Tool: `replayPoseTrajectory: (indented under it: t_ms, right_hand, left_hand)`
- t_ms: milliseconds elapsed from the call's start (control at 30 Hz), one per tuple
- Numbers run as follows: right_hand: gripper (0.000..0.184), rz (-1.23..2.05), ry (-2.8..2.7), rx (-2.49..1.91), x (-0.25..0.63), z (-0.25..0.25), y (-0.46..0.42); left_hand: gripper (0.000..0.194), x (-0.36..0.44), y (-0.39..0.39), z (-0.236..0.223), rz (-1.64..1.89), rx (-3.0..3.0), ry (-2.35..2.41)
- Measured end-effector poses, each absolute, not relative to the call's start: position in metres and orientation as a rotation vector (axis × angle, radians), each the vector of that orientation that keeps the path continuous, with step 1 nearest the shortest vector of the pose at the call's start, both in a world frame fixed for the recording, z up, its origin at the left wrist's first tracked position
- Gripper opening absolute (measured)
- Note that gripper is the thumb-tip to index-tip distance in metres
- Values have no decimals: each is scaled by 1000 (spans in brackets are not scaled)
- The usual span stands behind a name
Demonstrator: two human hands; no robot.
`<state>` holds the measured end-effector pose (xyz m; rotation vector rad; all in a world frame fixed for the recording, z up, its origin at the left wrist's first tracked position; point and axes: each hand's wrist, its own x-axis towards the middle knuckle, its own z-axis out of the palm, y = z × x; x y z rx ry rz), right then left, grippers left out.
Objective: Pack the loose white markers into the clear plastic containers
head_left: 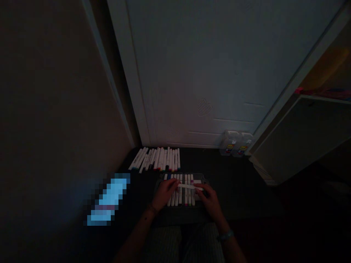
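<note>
From your head camera, the scene is very dim. Low in the centre of the frame, your left hand (166, 191) and right hand (208, 199) hold one white marker (188, 186) between them. The fingers of your left hand are pinched on its left end, and those of your right hand on its right end. The marker lies almost level across the frame, above a clear case (201, 176) on a dark counter (233, 186).

Inside the case, white markers (189, 197) stand side by side in two groups, one left of centre and one right; your hands hide part of them. Coloured bands show at some ends.

Beyond the case, left of centre, a row of loose markers (163, 159) lies on the counter, some slanting, with colours including red, teal, yellow and black at their near ends. To the right of centre, two clear containers (237, 144) with bright labels stand upright against a large pale panel (197, 65), which has a striped heart (204, 107) on it.

At the lower left, a glowing blue patch (109, 199) is pixelated, so you cannot tell what it is. A band (226, 235) circles your right wrist. At the bottom centre is your lap in ribbed cloth (164, 241).
</note>
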<state>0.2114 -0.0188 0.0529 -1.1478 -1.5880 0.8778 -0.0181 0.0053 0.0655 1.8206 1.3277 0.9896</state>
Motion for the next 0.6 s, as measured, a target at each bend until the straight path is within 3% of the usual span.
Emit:
replayPoseTrajectory:
  t_ms: [333,600]
  right_hand:
    - [35,924,-998,-1262,218,45,-18]
    - [38,867,-1044,-1269,217,44,-18]
  left_hand:
    - [30,-16,0,65,938,2051,1286]
    - [80,-12,-10,70,661,2550,1317]
